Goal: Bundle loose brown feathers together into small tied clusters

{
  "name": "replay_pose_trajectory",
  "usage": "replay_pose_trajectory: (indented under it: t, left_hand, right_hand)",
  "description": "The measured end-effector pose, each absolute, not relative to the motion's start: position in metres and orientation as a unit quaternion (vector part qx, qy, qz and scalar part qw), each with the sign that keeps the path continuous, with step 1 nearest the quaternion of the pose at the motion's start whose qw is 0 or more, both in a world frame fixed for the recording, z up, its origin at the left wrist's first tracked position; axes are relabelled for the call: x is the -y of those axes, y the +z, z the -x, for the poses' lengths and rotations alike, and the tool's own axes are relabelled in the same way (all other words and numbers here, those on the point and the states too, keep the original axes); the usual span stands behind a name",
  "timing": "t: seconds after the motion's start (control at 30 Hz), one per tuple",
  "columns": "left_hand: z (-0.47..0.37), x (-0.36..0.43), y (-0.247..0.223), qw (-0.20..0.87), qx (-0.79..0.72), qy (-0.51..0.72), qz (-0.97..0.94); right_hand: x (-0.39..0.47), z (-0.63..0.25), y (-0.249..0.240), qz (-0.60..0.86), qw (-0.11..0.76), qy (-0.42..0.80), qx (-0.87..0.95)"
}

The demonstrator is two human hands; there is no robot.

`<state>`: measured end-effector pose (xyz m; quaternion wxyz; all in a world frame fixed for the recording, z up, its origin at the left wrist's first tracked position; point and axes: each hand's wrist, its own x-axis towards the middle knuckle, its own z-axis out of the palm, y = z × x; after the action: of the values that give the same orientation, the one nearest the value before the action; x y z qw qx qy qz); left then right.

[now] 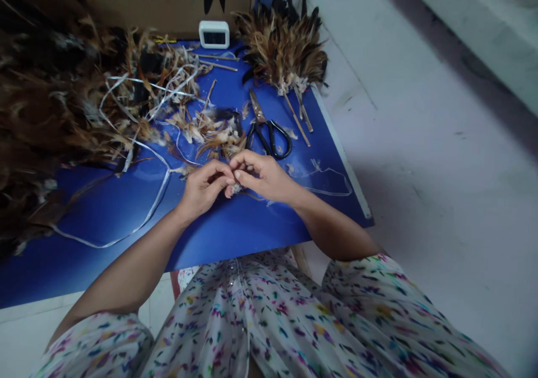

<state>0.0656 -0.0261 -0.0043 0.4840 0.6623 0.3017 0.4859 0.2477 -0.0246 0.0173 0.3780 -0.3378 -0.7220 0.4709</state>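
Note:
Over the blue tabletop my left hand (207,186) and my right hand (267,177) meet, fingertips and thumbs pinched together. Between them is a small bunch of feathers (229,140); its brown and dark tips fan out beyond my fingers. A whitish fluffy end (236,189) shows just below the fingertips. My fingers hide the middle of the bunch. Just past my right hand lie scissors (269,131) with black handles and rusty-looking blades. A thin white plastic string (157,199) loops across the table on the left, near my left forearm.
A big heap of brown feathers (63,115) covers the left side. Feather dusters with sticks (286,47) lie at the far right, beside a small white digital clock (214,35). Thin sticks (218,64) lie near it. A cardboard box (168,14) stands behind. Clear string (332,190) lies right.

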Motion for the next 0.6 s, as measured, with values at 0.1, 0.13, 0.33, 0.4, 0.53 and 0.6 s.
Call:
replay_pose_trajectory:
  t: [0.1, 0.13, 0.33, 0.4, 0.53, 0.6]
  left_hand:
    - [-0.066, 0.025, -0.006, 0.506, -0.289, 0.476, -0.659]
    - [-0.066, 0.025, -0.006, 0.515, -0.285, 0.47, -0.658]
    - [-0.067, 0.026, -0.004, 0.569, -0.278, 0.427, -0.645]
    - [-0.068, 0.026, -0.004, 0.585, -0.273, 0.418, -0.64]
    - [-0.067, 0.025, -0.005, 0.587, -0.274, 0.42, -0.636]
    - [-0.066, 0.025, -0.006, 0.58, -0.277, 0.426, -0.637]
  right_hand:
    - [0.022, -0.25, 0.017, 0.311, 0.353, 0.536, 0.701]
    - [0.022, -0.25, 0.018, 0.299, 0.343, 0.556, 0.696]
    - [0.018, -0.259, 0.02, 0.27, 0.271, 0.611, 0.693]
    - [0.017, -0.261, 0.019, 0.269, 0.26, 0.611, 0.697]
    - [0.016, -0.26, 0.015, 0.291, 0.284, 0.612, 0.678]
    - [0.016, -0.257, 0.013, 0.304, 0.302, 0.61, 0.667]
